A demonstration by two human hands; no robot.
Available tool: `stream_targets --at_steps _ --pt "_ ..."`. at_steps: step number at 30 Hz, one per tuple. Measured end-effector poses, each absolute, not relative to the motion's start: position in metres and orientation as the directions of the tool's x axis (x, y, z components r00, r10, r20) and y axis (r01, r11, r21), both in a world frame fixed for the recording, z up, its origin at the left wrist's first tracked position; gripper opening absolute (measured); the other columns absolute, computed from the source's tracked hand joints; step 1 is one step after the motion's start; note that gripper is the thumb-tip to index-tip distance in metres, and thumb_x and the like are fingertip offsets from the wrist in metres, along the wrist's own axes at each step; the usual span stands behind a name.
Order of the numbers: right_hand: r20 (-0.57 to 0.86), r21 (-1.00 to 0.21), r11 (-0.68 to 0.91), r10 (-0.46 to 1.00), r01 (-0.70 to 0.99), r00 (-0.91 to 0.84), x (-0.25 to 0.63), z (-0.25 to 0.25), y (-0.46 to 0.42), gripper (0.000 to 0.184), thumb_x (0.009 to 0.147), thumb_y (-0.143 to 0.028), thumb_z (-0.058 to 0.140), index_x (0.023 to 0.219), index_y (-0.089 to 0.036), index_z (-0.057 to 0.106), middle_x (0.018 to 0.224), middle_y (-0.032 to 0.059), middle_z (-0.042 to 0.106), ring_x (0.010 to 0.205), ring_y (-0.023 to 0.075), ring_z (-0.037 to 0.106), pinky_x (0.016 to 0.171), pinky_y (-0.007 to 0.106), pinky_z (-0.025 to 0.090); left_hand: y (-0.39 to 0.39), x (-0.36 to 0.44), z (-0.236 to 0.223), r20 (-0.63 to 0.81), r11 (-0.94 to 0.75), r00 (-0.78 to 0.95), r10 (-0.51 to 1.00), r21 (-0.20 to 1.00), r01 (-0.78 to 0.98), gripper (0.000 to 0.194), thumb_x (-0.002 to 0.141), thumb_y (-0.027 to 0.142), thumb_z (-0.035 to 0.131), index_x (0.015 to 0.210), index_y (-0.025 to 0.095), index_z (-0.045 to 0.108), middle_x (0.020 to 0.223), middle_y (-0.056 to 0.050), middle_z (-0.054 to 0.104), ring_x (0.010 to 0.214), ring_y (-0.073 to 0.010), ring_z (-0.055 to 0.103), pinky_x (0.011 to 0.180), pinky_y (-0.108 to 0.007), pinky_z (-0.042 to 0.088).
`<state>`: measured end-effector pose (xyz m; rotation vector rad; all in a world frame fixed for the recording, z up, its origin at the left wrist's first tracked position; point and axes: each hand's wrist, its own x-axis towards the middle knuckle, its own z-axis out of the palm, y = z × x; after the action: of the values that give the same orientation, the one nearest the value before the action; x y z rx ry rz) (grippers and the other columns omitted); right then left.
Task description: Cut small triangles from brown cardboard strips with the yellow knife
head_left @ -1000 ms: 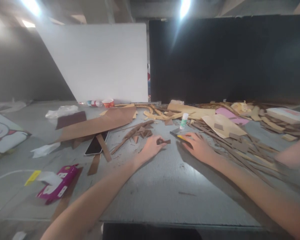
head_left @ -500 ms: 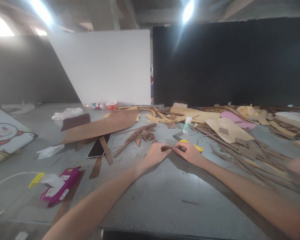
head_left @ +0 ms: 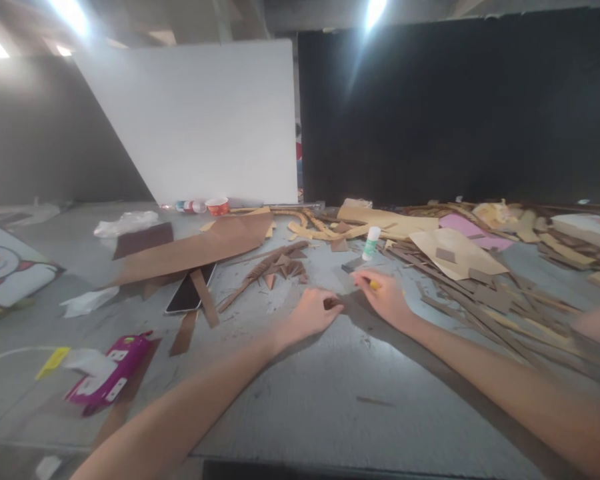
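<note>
My left hand [head_left: 317,312] is closed low over the table, with a small dark brown paper piece [head_left: 332,303] mostly hidden between thumb and fingers. To its right, my right hand [head_left: 386,300] has its fingers closed over the yellow handle of a utility knife [head_left: 375,285]. The knife's dark end points left past my fingertips. A glue stick [head_left: 371,243] stands upright just beyond that hand. Beyond my left hand lies a wrapped brown paper twig with pointed folded pieces [head_left: 280,263].
Brown paper strips [head_left: 480,303] and a tan sheet [head_left: 457,253] are heaped right, with another person's arm [head_left: 597,330] at the edge. On the left lie a phone [head_left: 183,297] under paper strips, a large brown sheet [head_left: 195,250] and a purple tissue pack [head_left: 113,373].
My hands have moved apart. The right one has let go of the small brown piece and come onto the utility knife; the left stays closed. The view has shifted slightly.
</note>
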<state>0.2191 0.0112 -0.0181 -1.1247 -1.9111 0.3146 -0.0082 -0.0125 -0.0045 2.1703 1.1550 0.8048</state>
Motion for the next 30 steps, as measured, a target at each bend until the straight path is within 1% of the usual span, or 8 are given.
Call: stream_targets --at_steps 5,8,12,17,20,23,24,30 --pt "0.657 -0.408 0.476 0.746 0.779 -0.112 0.220 -0.020 0.014 0.047 0.110 -0.037 0.039 0.147 -0.020 0.062 0.142 0.0181 0.066 0.128 0.0349 0.058 0.111 0.057 0.044 0.000 -0.013 -0.013 0.218 -0.340 0.343 0.914 0.872 0.353 0.023 0.096 0.034 0.066 0.093 0.020 0.084 0.085 -0.004 0.081 0.078 -0.0195 0.072 0.074 -0.029 0.052" --pt "0.589 -0.476 0.531 0.785 0.702 -0.194 0.215 -0.016 0.004 0.041 0.111 -0.042 0.040 0.137 -0.022 0.066 0.122 0.0136 0.074 0.116 0.0314 0.063 0.106 0.051 0.046 0.004 -0.014 -0.016 0.206 -0.291 0.301 0.931 0.918 0.271 0.026 0.094 0.040 0.069 0.091 0.018 0.084 0.088 -0.005 0.082 0.082 -0.0211 0.074 0.076 -0.030 0.055" --pt "0.398 -0.675 0.532 0.846 0.511 -0.354 0.206 -0.008 -0.009 0.041 0.110 -0.052 0.045 0.101 -0.022 0.070 0.085 0.0037 0.072 0.082 0.0220 0.066 0.078 0.033 0.051 0.003 -0.013 -0.014 0.172 -0.237 0.301 0.938 0.952 0.193 0.023 0.091 0.038 0.073 0.091 0.017 0.083 0.091 -0.007 0.082 0.084 -0.0214 0.075 0.078 -0.030 0.056" --pt "0.345 -0.739 0.487 0.867 0.466 -0.359 0.204 -0.004 -0.006 0.036 0.107 -0.050 0.052 0.091 -0.022 0.067 0.076 0.0010 0.070 0.072 0.0195 0.064 0.072 0.031 0.048 0.000 -0.011 -0.013 0.189 -0.280 0.299 0.935 0.913 0.298 0.029 0.098 0.039 0.066 0.084 0.018 0.080 0.083 -0.004 0.079 0.078 -0.0196 0.072 0.073 -0.028 0.052" --pt "0.349 -0.720 0.481 0.874 0.500 -0.339 0.207 -0.010 0.002 0.031 0.105 -0.045 0.053 0.088 -0.022 0.065 0.074 0.0004 0.068 0.070 0.0193 0.062 0.070 0.031 0.045 -0.003 -0.010 -0.012 0.268 -0.389 0.299 0.916 0.772 0.502 0.030 0.102 0.034 0.061 0.080 0.018 0.075 0.079 -0.004 0.075 0.079 -0.0203 0.069 0.076 -0.030 0.053" --pt "0.346 -0.652 0.509 0.859 0.561 -0.378 0.209 -0.019 0.009 0.028 0.104 -0.040 0.055 0.083 -0.023 0.062 0.074 0.0008 0.067 0.069 0.0194 0.059 0.068 0.032 0.041 -0.010 -0.008 -0.010 0.388 -0.490 0.315 0.866 0.535 0.688 0.011 0.098 0.021 0.065 0.104 0.017 0.073 0.102 -0.008 0.075 0.103 -0.0260 0.068 0.092 -0.038 0.055" --pt "0.351 -0.619 0.528 0.848 0.581 -0.397 0.209 -0.021 0.011 0.027 0.103 -0.037 0.055 0.081 -0.023 0.061 0.074 0.0012 0.067 0.070 0.0196 0.059 0.069 0.032 0.040 -0.013 -0.008 -0.009 0.417 -0.522 0.347 0.840 0.444 0.728 0.019 0.097 0.018 0.063 0.114 0.017 0.071 0.112 -0.010 0.074 0.112 -0.0276 0.066 0.098 -0.041 0.055" --pt "0.397 -0.444 0.598 0.799 0.667 -0.452 0.207 -0.028 0.017 0.020 0.103 -0.028 0.060 0.084 -0.022 0.060 0.079 0.0023 0.066 0.078 0.0211 0.061 0.077 0.034 0.040 -0.028 -0.003 -0.009 0.317 -0.716 0.678 0.663 0.006 0.698 0.029 0.100 0.008 0.048 0.122 0.012 0.067 0.120 -0.015 0.071 0.112 -0.0285 0.067 0.099 -0.044 0.057"
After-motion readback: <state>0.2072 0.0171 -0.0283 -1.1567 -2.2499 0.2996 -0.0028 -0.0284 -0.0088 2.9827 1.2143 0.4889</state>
